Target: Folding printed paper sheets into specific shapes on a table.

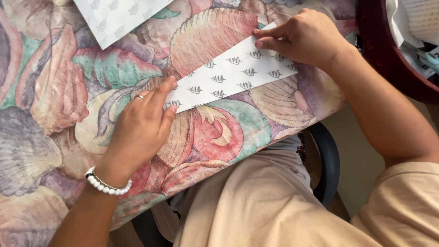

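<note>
A folded paper strip (233,73) lies on the desk (55,91); another sheet (114,16) lies behind it to the left, a bowl (388,50) to its right.

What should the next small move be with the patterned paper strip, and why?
Probably run the right hand along the folded paper strip toward the left hand to press the crease. Both hands already pin its opposite ends flat on the shell-patterned cloth, and the fingertips sit on its edge.
</note>
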